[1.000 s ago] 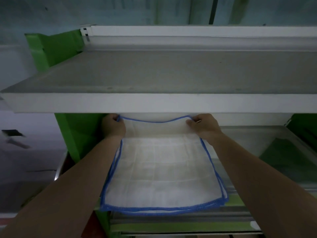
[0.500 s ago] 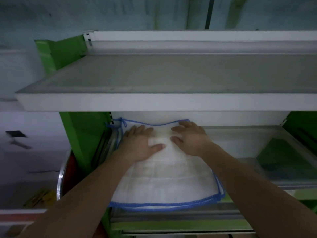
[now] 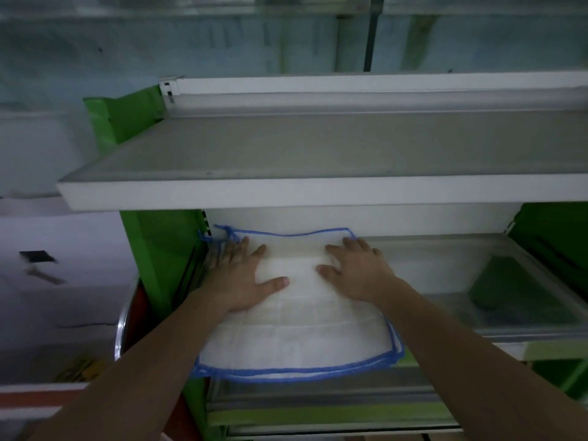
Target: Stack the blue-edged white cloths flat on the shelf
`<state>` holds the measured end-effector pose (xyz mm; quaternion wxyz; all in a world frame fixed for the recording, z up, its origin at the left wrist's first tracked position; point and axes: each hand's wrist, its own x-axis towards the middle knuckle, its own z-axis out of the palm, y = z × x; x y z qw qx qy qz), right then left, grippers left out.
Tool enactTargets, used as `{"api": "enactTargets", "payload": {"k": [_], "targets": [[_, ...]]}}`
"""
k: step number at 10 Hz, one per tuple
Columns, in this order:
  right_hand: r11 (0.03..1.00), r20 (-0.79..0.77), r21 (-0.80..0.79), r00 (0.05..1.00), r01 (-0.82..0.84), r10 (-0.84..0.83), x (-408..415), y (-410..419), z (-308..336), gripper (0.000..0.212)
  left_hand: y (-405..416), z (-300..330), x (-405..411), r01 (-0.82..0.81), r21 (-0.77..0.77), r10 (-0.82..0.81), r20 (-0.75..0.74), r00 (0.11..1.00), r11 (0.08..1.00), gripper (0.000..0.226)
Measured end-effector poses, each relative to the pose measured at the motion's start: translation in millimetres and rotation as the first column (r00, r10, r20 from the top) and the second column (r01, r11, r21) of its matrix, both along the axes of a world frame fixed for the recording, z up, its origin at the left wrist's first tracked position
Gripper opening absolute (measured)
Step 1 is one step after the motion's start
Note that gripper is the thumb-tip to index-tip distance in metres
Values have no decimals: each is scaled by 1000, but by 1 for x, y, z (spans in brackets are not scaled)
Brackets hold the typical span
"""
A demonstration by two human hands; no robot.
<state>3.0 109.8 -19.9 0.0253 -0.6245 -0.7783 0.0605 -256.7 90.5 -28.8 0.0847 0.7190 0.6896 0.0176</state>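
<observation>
Dim room, bluish wall (image 3: 95, 43) across the top of the frame, green-and-white shelving unit filling the middle.

Nearest: two bare forearms rising from the bottom corners toward centre frame.

Lower shelf (image 3: 445, 259), centre: stack of blue-edged white cloths (image 3: 296, 342) lying flat, front hem hanging just past the shelf lip. Several blue hems show along the near edge and at the right corner, so more than one layer. Faint fold creases cross the top cloth.

Left hand (image 3: 238, 281), left of centre: palm down, fingers spread, flat on the stack's far-left part. Gripping nothing. Thumb points toward centre.

Right hand (image 3: 356, 272), just right of centre: also palm down and spread, pressing on the far-right part of the stack, grasping nothing. Both hands apart, a strip of bare cloth between the thumbs.

Far-left corner of the stack, beside the left fingers: blue edging bunched and looped, not lying neat.

Green upright panel (image 3: 152, 249) just left of the stack.

Above and behind: upper shelf (image 3: 318, 148), white front edge, grey top.
</observation>
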Motion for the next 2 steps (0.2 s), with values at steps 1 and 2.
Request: {"api": "enactTargets", "payload": {"k": [1, 2], "targets": [[997, -39, -67, 998, 41, -44, 6, -15, 2, 71, -12, 1, 3, 40, -70, -37, 33, 999, 997, 113], [996, 10, -37, 997, 81, -80, 14, -29, 8, 67, -20, 10, 0, 13, -62, -16, -41, 999, 998, 108]]}}
